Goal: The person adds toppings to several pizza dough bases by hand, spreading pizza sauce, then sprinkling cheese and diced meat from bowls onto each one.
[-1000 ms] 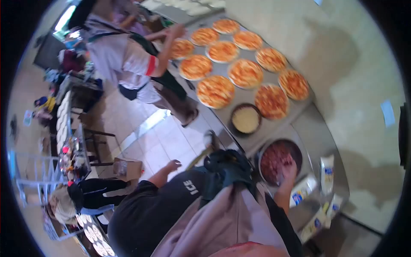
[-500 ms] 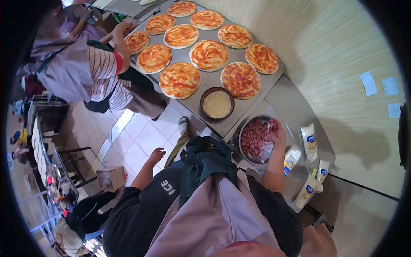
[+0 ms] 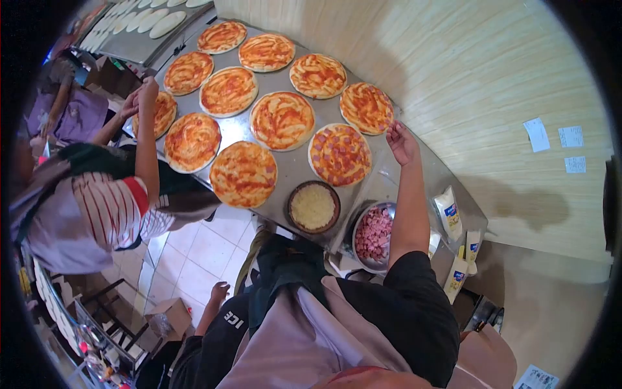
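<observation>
While holding right hand [image 3: 404,144] bunched just beside sauced pizza [image 3: 366,108] on worktop [image 3: 387,183], can't tell whether pinching anything. Dangles left hand [image 3: 221,290] half-open above floor [image 3: 201,264]. Has diced meat [image 3: 372,232] in metal bowl [image 3: 372,264].

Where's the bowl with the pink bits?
In the head view, the bowl of pink bits is right of centre, beside the person's right arm, below and right of the brown bowl.

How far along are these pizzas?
Sauce looks done on every nearby base; one pizza has plentiful diced meat. The right hand is beside the rightmost pizza, its contents unclear. Probably left: meat for most others from the metal bowl, and perhaps the pale topping.
</observation>
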The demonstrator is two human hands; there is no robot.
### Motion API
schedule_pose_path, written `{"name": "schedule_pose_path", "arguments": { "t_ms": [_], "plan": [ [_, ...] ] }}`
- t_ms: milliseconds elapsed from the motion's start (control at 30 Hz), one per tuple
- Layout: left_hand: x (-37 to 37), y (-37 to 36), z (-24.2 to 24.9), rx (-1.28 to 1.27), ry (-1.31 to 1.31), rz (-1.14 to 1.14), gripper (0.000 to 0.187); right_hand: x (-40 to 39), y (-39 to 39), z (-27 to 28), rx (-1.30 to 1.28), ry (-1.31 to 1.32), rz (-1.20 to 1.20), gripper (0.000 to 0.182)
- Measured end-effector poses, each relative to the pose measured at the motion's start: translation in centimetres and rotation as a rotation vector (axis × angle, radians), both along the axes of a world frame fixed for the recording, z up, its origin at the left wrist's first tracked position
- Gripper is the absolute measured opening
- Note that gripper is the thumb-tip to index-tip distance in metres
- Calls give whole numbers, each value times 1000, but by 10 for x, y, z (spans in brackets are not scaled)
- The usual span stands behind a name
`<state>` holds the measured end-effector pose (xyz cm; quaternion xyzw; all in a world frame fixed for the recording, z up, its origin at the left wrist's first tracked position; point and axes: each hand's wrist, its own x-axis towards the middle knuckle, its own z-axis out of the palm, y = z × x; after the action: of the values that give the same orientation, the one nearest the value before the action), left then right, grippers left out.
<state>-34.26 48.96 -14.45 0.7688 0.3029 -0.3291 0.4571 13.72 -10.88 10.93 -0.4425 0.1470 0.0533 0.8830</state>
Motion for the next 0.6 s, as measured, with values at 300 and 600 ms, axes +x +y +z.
{"name": "schedule_pose_path", "arguments": {
  "t_ms": [300, 600],
  "plan": [
    [123, 11, 31, -146, 108, 177, 34, 81, 40, 2, -74, 56, -76, 11],
    [179, 26, 20, -214, 85, 133, 35, 139, 26, -35, -309, 161, -104, 11]
  ]
}}
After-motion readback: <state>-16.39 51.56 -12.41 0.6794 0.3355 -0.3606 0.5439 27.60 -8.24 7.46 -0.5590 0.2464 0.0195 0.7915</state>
